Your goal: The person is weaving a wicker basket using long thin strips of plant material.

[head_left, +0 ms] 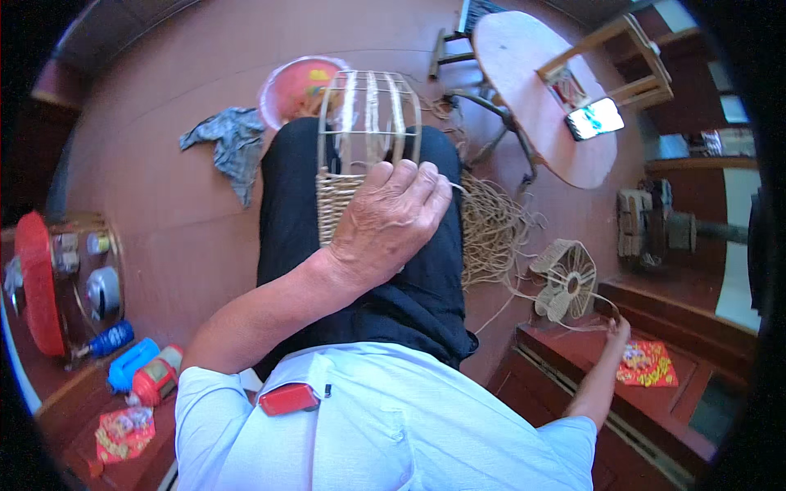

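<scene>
Pale shirt (360,425) nearest | half-woven basket (340,175) on lap (286,221), beyond shirt; likely light, stiff-ribbed, slender bare rods (372,98) breakable: hold by woven band (332,211) | left hand (393,209) over basket's right side, fingers curled, contact hidden, cannot tell what it grips | right hand (618,330), well apart from basket, appears to pinch cord (604,299), probably soft

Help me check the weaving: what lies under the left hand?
Under the left hand lies a partly woven basket: woven rows show at the hand's left, bare ribs beyond it. The section directly beneath is covered and cannot be seen.
</scene>
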`<state>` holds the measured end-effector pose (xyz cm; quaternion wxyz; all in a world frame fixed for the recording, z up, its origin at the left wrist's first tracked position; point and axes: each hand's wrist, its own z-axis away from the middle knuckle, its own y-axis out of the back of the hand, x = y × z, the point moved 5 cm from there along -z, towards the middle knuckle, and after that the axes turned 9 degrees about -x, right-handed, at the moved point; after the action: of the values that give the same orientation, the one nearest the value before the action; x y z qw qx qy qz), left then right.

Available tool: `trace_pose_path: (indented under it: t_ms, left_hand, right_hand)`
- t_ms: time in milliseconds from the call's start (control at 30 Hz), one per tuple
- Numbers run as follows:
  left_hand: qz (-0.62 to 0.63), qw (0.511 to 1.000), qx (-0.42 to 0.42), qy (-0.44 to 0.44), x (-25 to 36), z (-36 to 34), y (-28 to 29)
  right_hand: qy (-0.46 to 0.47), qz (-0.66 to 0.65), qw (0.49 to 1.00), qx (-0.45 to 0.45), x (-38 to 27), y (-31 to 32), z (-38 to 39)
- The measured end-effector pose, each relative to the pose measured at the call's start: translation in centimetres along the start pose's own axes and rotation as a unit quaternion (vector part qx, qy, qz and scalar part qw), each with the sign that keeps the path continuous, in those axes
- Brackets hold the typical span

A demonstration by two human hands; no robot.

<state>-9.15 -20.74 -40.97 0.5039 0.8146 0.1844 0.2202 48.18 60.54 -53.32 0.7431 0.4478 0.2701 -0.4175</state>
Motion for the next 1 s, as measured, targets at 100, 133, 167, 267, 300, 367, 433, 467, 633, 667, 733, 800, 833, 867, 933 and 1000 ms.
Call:
trace_pose_path:
  t_ms: [100,133,167,267,300,367,433,467,633,667,733,800,833,867,933,1000]
  left_hand:
    - [-0.101,0.992,-0.059,-0.043,2.2,-3.0,-2.4]
    - [-0.164,0.98,-0.111,-0.031,2.0,-3.4,-2.6]
    - [-0.183,0.972,-0.142,-0.043,1.8,-3.7,-2.6]
    - [-0.134,0.986,-0.092,-0.035,0.5,-4.2,-2.6]
    - [-0.053,0.995,-0.076,-0.037,0.4,-5.1,-2.2]
    - [0.171,0.98,-0.089,0.041,-0.3,-5.9,-1.4]
    - [0.457,0.867,-0.098,0.172,-2.1,-5.3,-0.2]
    - [0.501,0.836,-0.082,0.209,-2.9,-4.4,0.1]
    - [0.587,0.749,-0.073,0.299,-4.7,-0.5,0.5]
    - [0.577,0.752,-0.075,0.309,-4.9,0.1,0.4]
    - [0.562,0.768,-0.065,0.301,-5.0,0.6,0.3]
    - [0.555,0.772,-0.078,0.3,-5.1,0.6,0.6]
    - [0.556,0.771,-0.077,0.301,-5.0,0.7,0.6]
    - [0.586,0.749,-0.083,0.297,-4.7,0.6,0.4]
    - [0.618,0.725,-0.09,0.291,-4.1,0.6,0.3]
    - [0.636,0.709,-0.104,0.285,-3.5,0.5,0.3]
  right_hand:
    - [0.107,-0.037,0.985,-0.133,4.4,-12.7,2.6]
    - [0.134,-0.051,0.983,-0.112,6.4,-20.9,5.8]
    - [0.125,-0.001,0.963,-0.239,6.3,-27.5,10.2]
    - [0.134,0.081,0.958,-0.24,3.1,-36.5,21.8]
    - [0.17,0.105,0.941,-0.272,2.0,-37.2,25.3]
    - [0.201,0.132,0.92,-0.311,0.5,-39.8,31.0]
    - [0.23,0.153,0.892,-0.358,-0.9,-43.1,36.8]
    - [0.255,0.157,0.866,-0.402,-1.7,-45.1,39.8]
    - [0.264,0.078,0.796,-0.54,-4.3,-52.6,53.0]
    - [0.246,0.062,0.792,-0.556,-4.5,-53.6,54.6]
    - [0.262,0.057,0.786,-0.557,-5.0,-55.2,56.7]
    - [0.377,0.012,0.786,-0.49,-6.3,-55.5,58.3]
    - [0.399,-0.004,0.768,-0.501,-6.7,-55.7,59.1]
    - [0.4,-0.004,0.768,-0.501,-6.8,-56.2,59.7]
    - [0.298,-0.063,0.764,-0.569,-6.6,-57.9,60.6]
    - [0.273,-0.081,0.757,-0.588,-6.8,-59.2,61.1]
